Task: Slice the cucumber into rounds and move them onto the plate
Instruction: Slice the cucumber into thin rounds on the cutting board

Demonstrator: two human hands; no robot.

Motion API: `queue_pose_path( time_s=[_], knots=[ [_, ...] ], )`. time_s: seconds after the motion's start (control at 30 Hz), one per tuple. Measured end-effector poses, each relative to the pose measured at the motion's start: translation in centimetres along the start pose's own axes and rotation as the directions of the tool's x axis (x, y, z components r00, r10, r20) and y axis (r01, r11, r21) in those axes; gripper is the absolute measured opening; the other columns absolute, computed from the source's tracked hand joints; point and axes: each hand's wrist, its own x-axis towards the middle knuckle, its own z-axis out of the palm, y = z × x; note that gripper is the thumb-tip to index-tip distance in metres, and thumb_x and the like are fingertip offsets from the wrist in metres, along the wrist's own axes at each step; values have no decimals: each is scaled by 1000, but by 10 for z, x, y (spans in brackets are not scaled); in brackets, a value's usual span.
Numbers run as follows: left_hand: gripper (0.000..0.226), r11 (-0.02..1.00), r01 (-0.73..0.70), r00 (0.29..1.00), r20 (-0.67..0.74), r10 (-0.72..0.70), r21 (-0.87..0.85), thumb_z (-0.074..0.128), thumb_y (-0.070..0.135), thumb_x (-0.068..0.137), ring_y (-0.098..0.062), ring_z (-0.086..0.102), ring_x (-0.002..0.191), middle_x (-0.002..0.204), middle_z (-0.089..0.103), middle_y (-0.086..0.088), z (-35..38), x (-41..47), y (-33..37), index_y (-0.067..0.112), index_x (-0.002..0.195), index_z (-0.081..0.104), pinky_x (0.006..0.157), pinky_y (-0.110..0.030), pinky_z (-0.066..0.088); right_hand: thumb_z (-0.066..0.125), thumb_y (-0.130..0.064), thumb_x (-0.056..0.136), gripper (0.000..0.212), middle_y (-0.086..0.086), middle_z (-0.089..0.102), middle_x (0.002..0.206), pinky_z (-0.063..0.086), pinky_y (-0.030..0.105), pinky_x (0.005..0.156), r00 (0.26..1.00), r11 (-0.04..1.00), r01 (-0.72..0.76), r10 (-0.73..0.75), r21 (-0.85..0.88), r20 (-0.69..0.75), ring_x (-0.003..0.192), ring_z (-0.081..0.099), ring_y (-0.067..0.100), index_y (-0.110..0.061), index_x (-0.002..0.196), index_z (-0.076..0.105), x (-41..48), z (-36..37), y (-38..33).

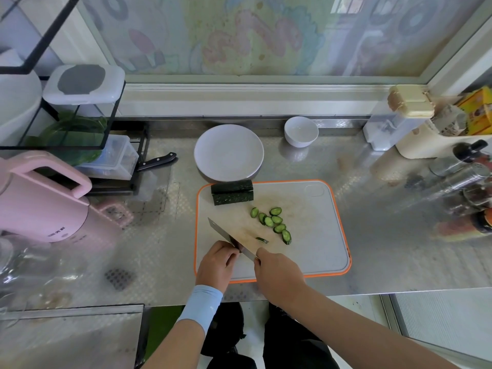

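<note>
Now, with the right hand (277,272) gripping the knife (226,233) and the left hand (217,262) curled beside its blade, on what I cannot tell, knuckles should be tucked and cuts thin, while cucumber rounds (273,222) lie on the cutting board (314,235), near the bare plate (229,153).

The knife (221,231) handle hidden in right hand (277,272); left hand (217,265) perhaps covers cucumber.
</note>
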Motion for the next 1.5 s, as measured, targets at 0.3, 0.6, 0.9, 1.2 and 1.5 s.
queue_pose_path(
  time_s=[0.3,0.6,0.9,1.2,1.5],
  knots=[
    [18,999,47,999,2,-47,-25,56,26,86,-15,62,69,89,64,4,3,-1,-2,17,78,70,59,-33,54,34,-25,103,16,1,45,71,37,32,58,1000,1000,-14,14,-6,16,68,49,27,-17,89,39,1,-3,-6],
    [20,999,42,999,8,-42,16,55,24,84,-11,60,68,85,64,4,0,0,1,16,76,71,62,-23,48,38,-21,101,9,3,49,82,38,31,63,997,999,-48,47,9,68,73,49,26,-18,92,39,7,-5,-11],
    [12,996,84,996,38,-84,-7,61,18,83,-7,59,73,87,63,6,-1,-1,3,14,79,72,68,-16,47,37,-24,102,11,5,51,85,39,31,64,993,996,-77,73,49,88,74,48,27,-18,93,39,17,7,-12],
    [10,995,81,994,74,-85,62,70,6,81,-11,60,76,92,64,4,-5,2,4,14,84,74,71,-18,46,34,-33,104,20,7,54,83,41,32,64,994,989,-91,84,115,65,74,50,29,-18,92,39,23,20,-6],
    [17,980,195,969,162,-186,-41,70,3,83,-5,62,82,94,65,4,-4,27,15,14,96,71,79,-16,52,38,-39,100,23,5,59,88,43,34,67,995,991,-97,98,94,-5,77,52,29,-21,87,43,40,-23,17]
  ],
)
